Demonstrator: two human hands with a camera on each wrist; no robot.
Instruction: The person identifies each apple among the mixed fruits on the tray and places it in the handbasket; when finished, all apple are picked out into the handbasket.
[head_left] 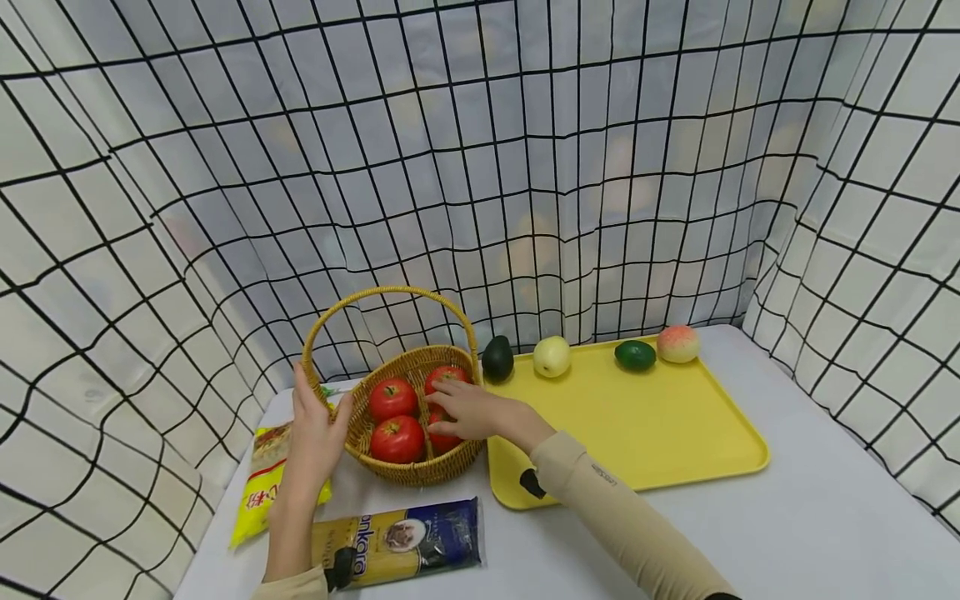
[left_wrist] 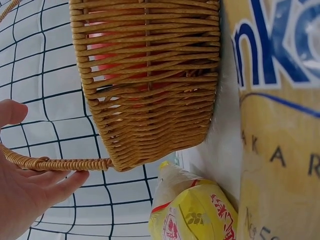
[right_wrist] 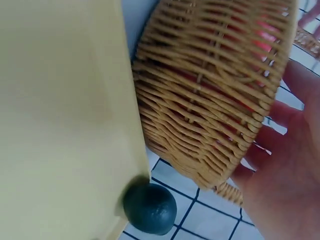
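A wicker basket [head_left: 435, 473] with a tall arched handle holds several shiny red, round fruits [head_left: 397, 440]. At its left side my left hand [head_left: 315, 433] is at the foot of the handle [left_wrist: 75, 164]. In the left wrist view its straight fingers lie along the handle, with the thumb raised apart. My right hand [head_left: 468, 410] reaches over the basket's right rim, fingers spread above the two right-hand red fruits, partly covering them. From the right wrist view, those fingers [right_wrist: 280, 135] pass behind the rim, their tips hidden by the weave.
Right of the basket lies a yellow tray [head_left: 637, 425]. Along its back edge are a dark avocado [head_left: 498, 359], a pale yellow-green fruit [head_left: 552, 357], a green avocado [head_left: 635, 356] and a peach [head_left: 678, 344]. A blue-and-tan packet [head_left: 405, 542] and yellow bag [head_left: 255, 492] lie nearby. Black-grid curtains surround the table.
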